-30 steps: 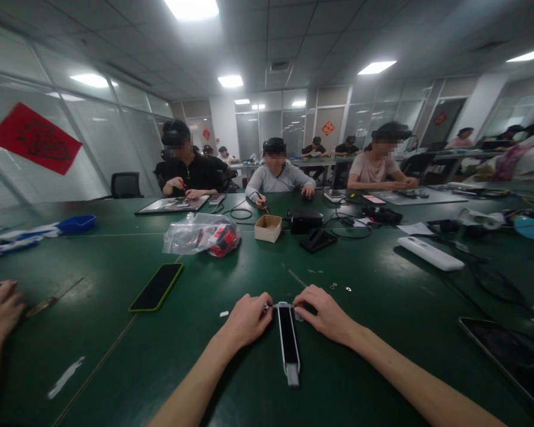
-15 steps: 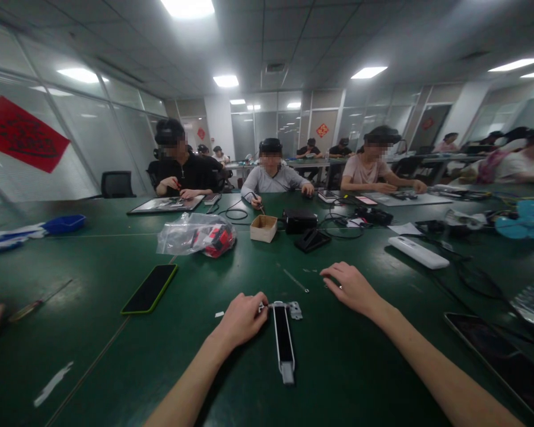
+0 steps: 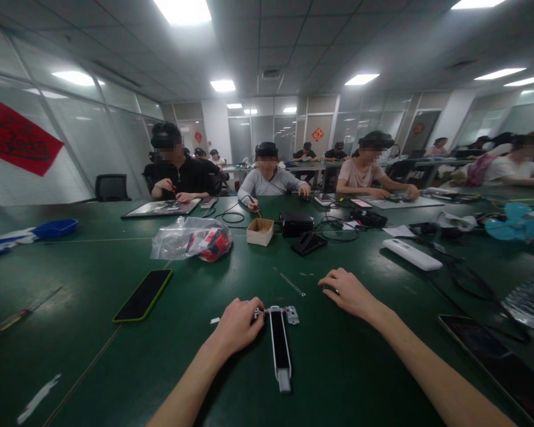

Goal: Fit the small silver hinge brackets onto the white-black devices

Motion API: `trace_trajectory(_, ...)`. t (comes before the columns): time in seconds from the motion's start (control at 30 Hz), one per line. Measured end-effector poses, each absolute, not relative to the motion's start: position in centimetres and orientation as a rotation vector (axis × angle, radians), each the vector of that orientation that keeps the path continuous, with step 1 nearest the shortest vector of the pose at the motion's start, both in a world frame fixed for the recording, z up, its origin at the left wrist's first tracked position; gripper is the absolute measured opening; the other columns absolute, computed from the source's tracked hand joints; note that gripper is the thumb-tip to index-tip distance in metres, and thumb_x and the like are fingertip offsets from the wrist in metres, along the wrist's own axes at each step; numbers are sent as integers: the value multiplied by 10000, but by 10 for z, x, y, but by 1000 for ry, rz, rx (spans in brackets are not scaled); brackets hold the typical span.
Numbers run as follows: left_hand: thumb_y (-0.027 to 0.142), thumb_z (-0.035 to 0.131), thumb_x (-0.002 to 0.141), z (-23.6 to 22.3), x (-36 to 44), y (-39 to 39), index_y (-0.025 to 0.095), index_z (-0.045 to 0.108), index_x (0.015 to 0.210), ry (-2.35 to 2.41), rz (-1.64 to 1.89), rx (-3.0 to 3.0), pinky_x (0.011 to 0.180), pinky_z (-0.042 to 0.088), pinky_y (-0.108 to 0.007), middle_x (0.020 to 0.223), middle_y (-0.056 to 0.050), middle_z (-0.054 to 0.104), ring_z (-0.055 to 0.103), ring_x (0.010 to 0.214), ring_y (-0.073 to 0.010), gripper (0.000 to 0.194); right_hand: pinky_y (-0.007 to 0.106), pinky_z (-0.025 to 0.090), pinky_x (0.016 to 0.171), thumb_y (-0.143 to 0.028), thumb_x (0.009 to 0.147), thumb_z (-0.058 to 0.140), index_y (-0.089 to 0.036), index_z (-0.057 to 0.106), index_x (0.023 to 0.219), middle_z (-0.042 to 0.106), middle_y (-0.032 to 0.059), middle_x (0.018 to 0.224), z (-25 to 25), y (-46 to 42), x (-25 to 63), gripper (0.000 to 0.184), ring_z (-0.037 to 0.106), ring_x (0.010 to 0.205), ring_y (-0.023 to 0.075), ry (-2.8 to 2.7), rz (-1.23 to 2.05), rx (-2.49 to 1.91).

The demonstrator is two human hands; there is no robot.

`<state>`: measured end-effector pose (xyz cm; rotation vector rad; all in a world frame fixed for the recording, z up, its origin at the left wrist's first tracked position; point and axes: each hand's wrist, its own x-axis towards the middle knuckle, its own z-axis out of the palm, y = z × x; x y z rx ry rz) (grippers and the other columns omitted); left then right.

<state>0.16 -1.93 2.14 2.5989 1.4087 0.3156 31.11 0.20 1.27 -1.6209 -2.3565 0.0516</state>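
- My left hand (image 3: 239, 323): fingers curled in, thumb and fingertips look to be pinching a small silver metal fitting (image 3: 257, 313) beside the far end of the long slim white-rimmed device with a black face (image 3: 280, 341).
- Device lies flat on the dark green table (image 3: 338, 373), between both hands, light grey end (image 3: 284, 381) toward the wearer.
- Flat silver metal bracket (image 3: 292, 315) sticks out right of the far end, no hand on it.
- My right hand (image 3: 349, 292): clear of the device, low at the table, fingers bent. Can't tell if it pinches anything; fingertips hide it.
- I'd brace the left wrist and pinch lightly so the device can't swivel.
- With the right I'd take small parts by the edge, no dragging.
- Thin pale strip (image 3: 292, 284) lies near the right fingertips; mind the knuckles.
- Bracket side is unsupported, so likely the easiest to knock.
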Motion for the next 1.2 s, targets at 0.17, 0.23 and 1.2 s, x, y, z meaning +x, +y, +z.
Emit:
trace_trajectory(0.17, 261, 416, 883, 20, 2, -19, 213, 568, 953, 1413, 321, 2603, 706, 385, -290, 818, -20, 668, 589, 737, -185, 174, 365, 416, 735, -224, 853, 483, -218, 676, 881, 617, 87, 930, 10, 4, 302, 195, 514, 895, 237, -2402, -49, -1649)
trace_trajectory(0.23, 262, 419, 882, 20, 2, -19, 210, 566, 950, 1421, 306, 2600, 704, 388, -289, 819, -21, 668, 588, 737, -188, 170, 358, 415, 720, -207, 850, 477, -196, 660, 850, 615, 93, 910, 11, 4, 298, 183, 515, 875, 237, -2409, -99, -1665)
trace_trajectory(1.2, 241, 415, 879, 25, 6, -24, 206, 559, 948, 1449, 264, 2597, 743, 411, -294, 831, -23, 667, 595, 765, -187, 164, 287, 444, 632, -267, 872, 470, -177, 604, 861, 593, 32, 806, 8, -32, 217, 162, 532, 703, 147, -2062, 591, -1394)
